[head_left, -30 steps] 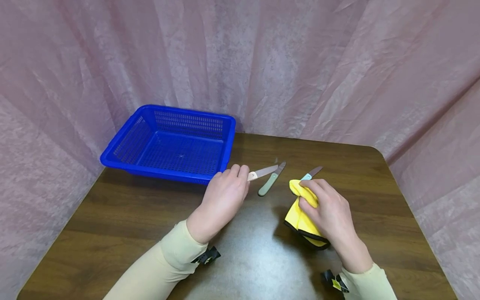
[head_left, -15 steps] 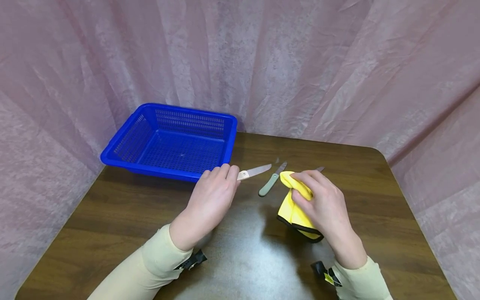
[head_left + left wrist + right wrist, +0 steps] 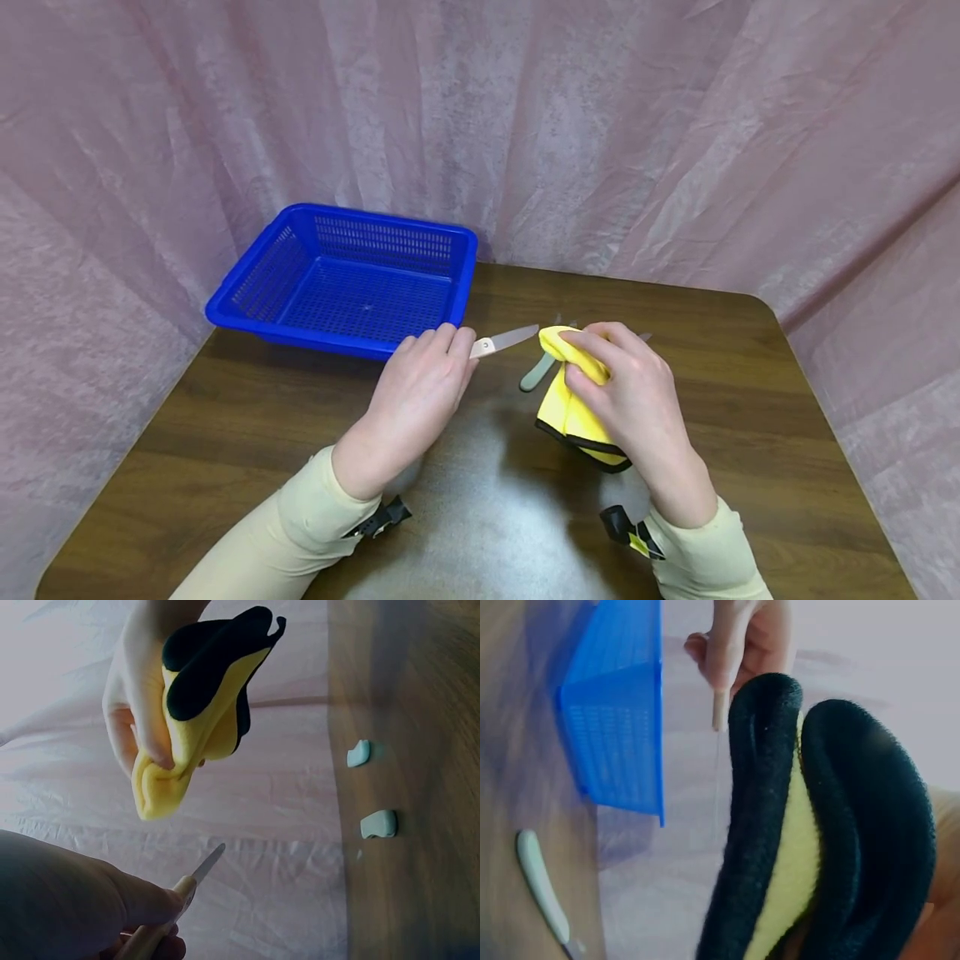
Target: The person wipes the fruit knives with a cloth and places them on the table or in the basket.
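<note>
My left hand (image 3: 420,383) grips the cream handle of a small knife (image 3: 510,337), its blade pointing right. In the left wrist view the thumb presses along that handle (image 3: 154,930). Between thumb and fingers my right hand (image 3: 637,383) pinches a folded yellow cloth (image 3: 577,417) with black edging, its folded end close to the blade tip. A green-handled knife (image 3: 536,372) lies on the table, partly covered by the cloth in the head view. Behind the right hand, only the blade tip of another knife (image 3: 645,337) shows; its pale blue handle (image 3: 359,753) appears in the left wrist view.
A blue plastic basket (image 3: 337,340) with slotted walls stands at the back left of the wooden table (image 3: 750,417), just beyond the left hand. Pink curtains (image 3: 525,125) hang behind the table and along its sides.
The left hand has drawn the cream-handled knife slightly left. My right hand has carried the yellow cloth left and up toward the blade, now overlapping the green-handled knife.
</note>
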The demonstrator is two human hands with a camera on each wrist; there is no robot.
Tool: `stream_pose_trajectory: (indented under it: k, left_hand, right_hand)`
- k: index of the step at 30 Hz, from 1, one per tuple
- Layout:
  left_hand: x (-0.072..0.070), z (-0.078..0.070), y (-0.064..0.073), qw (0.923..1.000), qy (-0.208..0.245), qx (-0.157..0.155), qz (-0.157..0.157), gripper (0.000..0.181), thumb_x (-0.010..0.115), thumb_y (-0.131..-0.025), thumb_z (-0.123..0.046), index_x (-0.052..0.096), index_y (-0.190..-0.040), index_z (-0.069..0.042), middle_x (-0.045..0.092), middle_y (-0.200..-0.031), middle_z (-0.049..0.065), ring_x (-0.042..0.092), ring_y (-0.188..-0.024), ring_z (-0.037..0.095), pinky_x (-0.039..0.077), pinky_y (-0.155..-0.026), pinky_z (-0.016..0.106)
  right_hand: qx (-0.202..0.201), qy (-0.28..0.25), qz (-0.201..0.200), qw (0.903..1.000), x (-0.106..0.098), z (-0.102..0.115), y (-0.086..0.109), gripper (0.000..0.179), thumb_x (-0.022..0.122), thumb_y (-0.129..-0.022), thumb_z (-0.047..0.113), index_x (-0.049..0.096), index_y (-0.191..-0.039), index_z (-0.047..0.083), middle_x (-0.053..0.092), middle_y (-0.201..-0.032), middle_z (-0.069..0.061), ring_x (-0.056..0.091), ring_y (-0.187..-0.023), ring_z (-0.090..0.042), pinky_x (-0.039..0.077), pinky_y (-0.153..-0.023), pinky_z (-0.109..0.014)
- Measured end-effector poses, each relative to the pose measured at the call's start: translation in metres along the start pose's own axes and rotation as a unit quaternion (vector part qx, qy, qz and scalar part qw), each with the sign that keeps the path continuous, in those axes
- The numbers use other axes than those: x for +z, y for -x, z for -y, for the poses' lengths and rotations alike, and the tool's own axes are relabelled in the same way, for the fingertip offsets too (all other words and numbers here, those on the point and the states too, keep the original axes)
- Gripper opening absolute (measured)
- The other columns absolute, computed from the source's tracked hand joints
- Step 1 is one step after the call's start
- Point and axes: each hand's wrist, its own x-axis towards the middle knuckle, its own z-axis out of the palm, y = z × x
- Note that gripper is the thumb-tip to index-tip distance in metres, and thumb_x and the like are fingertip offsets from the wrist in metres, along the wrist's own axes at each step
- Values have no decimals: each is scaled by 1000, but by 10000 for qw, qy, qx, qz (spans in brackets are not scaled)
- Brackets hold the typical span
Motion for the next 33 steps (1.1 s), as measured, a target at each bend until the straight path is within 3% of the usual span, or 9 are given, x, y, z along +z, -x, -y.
stream_pose_trajectory:
  k: [16, 33]
  left_hand:
    - [-3, -1, 2, 9998, 2, 102, -184, 24, 80, -102, -17, 60, -102, -3, 56, -82, 7, 57, -68, 28, 44, -58, 37]
    - [-12, -5, -1, 9996, 224, 74, -174, 23, 82, -102, -15, 62, -106, -4, 59, -83, 7, 59, -69, 29, 46, -59, 37]
  right_hand:
    - [-377, 463, 326, 9977, 17, 24, -19, 39, 84, -87, 6, 85, -124, 19, 75, -112, -10, 70, -95, -33, 56, -74, -51]
    - [-479, 754, 625, 9940, 25, 29, -23, 40, 87, -87, 10, 85, -125, 21, 75, -117, -9, 71, -100, -33, 57, -78, -51]
